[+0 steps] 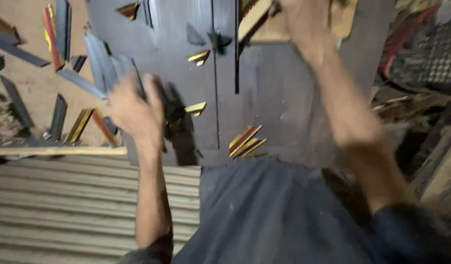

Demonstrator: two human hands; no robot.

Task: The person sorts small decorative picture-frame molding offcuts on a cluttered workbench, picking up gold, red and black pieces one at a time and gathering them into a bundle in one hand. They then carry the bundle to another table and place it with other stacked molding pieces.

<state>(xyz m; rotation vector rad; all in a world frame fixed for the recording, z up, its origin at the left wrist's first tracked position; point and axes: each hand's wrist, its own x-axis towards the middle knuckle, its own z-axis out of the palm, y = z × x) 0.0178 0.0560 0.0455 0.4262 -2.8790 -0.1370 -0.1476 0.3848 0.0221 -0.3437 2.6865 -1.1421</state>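
Note:
My left hand (132, 110) is blurred and sits at the left edge of a large dark grey board (279, 98), its fingers curled around several long grey strips (101, 61) that fan upward. My right hand (304, 22) reaches to the top of the view and grips a long yellowish wooden strip (252, 19) near the board's far end. Small red-and-gold wedge offcuts (245, 142) lie on the board between my arms, with more gold offcuts (198, 56) higher up.
Grey and red-gold moulding pieces (54, 36) lie scattered on the sandy floor at left. A corrugated metal sheet (64, 200) lies at the lower left. Dark clutter and wooden planks (431, 63) fill the right side. My dark clothing (264, 215) covers the bottom centre.

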